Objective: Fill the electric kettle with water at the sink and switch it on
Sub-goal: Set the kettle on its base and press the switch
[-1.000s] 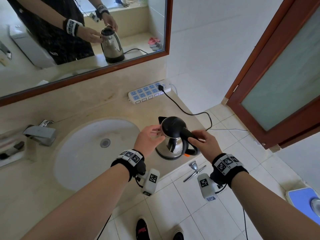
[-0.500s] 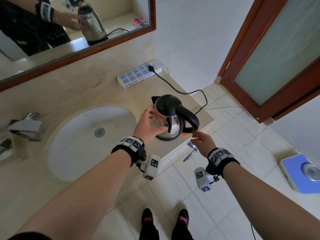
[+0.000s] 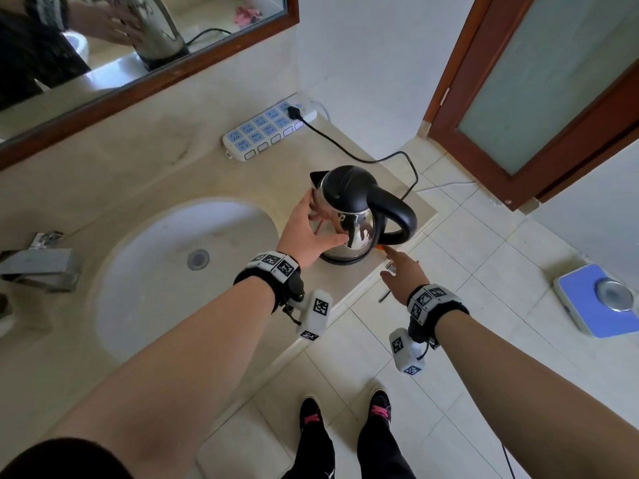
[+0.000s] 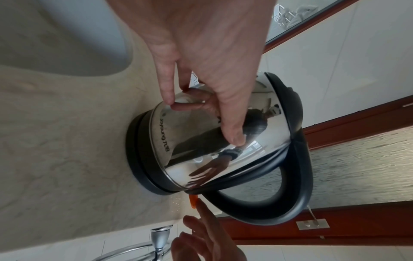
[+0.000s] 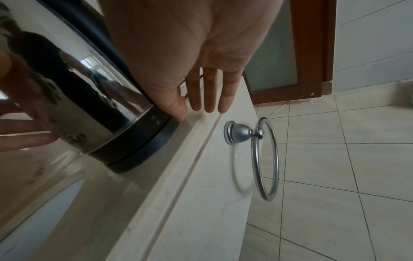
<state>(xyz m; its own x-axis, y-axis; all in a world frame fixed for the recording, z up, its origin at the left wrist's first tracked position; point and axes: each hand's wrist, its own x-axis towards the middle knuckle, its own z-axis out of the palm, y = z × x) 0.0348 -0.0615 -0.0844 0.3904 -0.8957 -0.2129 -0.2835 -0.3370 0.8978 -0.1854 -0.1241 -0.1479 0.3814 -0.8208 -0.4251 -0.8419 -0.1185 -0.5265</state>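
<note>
The steel electric kettle (image 3: pixel 359 233) with a black lid and handle stands on its black base (image 3: pixel 340 261) on the counter, right of the sink (image 3: pixel 155 305). My left hand (image 3: pixel 307 233) rests against the kettle's body (image 4: pixel 190 150) with thumb and fingers spread and fairly straight. Lower and to the right, my right hand (image 3: pixel 403 276) is open, its fingers extended. Its index fingertip touches the small orange switch (image 4: pixel 193 201) under the handle. In the right wrist view the straight fingers (image 5: pixel 210 95) point past the kettle's base (image 5: pixel 138 150).
A black cord (image 3: pixel 345 146) runs from the kettle to a white power strip (image 3: pixel 269 131) by the wall. The faucet (image 3: pixel 38 267) is far left. The kettle stands close to the counter's front edge, above a chrome towel ring (image 5: pixel 266 159). A blue scale (image 3: pixel 601 299) lies on the floor.
My right hand let go of the kettle's handle and dropped to the orange switch at its foot. My left hand stayed on the kettle's body.
</note>
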